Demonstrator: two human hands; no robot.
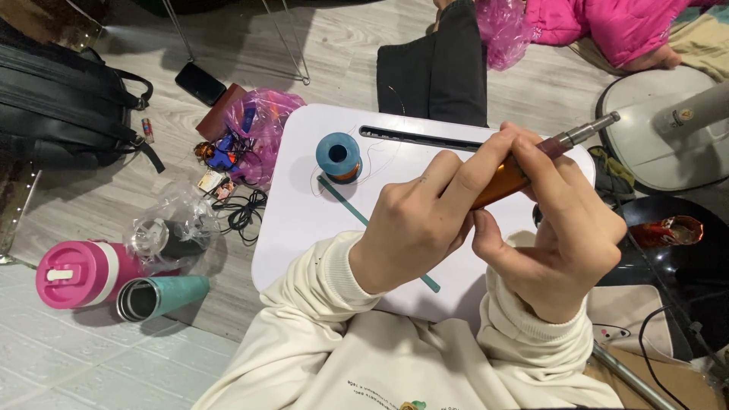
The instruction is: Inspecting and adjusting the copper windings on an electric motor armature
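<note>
Your two hands meet over one white lap table (304, 228): your left hand (414, 228) and right hand (562, 243) both curl their fingers tight around a single orange pen-shaped tool (501, 184), its metal tip (592, 129) angled up to the right above the table's far edge. On the table sit one blue spool (339, 156) of copper wire and one teal strip (357, 212). On the floor to the left lie two tumblers, one pink (80, 273), one teal (163, 296) with its open mouth showing dark, contents impossible to tell. One black backpack (61, 99) rests beyond.
</note>
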